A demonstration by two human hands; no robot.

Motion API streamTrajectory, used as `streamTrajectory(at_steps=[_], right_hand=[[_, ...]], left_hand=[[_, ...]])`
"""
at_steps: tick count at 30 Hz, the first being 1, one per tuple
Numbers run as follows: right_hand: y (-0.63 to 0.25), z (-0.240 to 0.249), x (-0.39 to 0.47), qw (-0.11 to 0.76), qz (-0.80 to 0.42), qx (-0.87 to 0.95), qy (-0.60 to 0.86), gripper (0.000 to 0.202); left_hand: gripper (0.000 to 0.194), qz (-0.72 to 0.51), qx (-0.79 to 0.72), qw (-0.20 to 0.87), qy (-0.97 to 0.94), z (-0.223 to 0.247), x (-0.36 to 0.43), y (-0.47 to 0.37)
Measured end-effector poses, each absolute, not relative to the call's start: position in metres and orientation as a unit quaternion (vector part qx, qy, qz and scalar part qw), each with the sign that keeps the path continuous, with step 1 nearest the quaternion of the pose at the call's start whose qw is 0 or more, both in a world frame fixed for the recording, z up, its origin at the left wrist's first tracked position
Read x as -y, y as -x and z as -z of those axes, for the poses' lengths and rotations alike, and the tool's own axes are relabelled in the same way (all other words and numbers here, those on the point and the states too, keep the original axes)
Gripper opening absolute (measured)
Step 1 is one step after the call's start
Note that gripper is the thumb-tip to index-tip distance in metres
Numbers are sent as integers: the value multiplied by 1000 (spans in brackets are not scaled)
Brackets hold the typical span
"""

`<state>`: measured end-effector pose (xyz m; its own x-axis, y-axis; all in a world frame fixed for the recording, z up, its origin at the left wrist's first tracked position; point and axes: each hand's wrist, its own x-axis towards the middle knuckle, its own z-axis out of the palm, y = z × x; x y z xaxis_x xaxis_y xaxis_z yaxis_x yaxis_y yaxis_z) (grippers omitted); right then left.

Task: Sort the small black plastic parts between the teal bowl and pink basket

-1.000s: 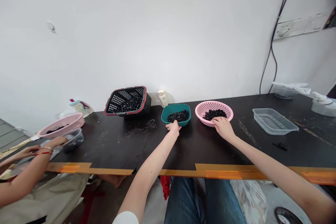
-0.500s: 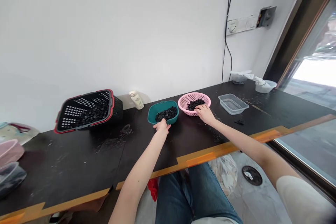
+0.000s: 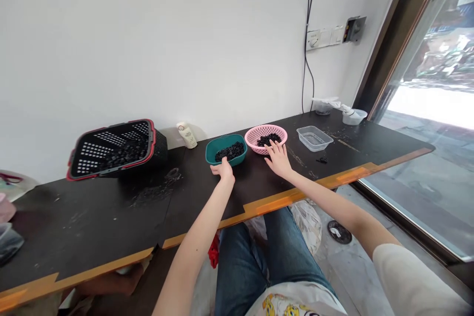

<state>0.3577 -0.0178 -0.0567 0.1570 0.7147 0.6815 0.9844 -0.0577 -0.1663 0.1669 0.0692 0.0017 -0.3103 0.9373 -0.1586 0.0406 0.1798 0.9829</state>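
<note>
Teal bowl (image 3: 226, 149) of small black pieces sits towards the far edge of the bench (image 3: 111, 217), and your left hand (image 3: 223, 170) rests at its near rim, fingers curled on the rim. Just to its right stands the pink perforated bowl (image 3: 265, 138), also holding black pieces; your right hand (image 3: 277, 158) lies at its near rim with fingers spread open. A clear plastic tray (image 3: 314, 138) sits further right, a black basket (image 3: 114, 149) well left.
</note>
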Motion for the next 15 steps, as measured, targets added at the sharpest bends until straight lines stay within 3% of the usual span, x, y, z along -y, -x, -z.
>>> streamTrajectory(at_steps=[9,13,15], right_hand=[[-274,51,103,457,203,619,606,50],[-254,112,160,522,197,638,531,60],[-254,160,181,493,133,675,533,59]], left_hand=[[58,-710,-399,167,-555,10,60,-99],[39,-691,-337,168,-617,89,112,-47],[27,-597,-358,169,-698,139,119,-27]])
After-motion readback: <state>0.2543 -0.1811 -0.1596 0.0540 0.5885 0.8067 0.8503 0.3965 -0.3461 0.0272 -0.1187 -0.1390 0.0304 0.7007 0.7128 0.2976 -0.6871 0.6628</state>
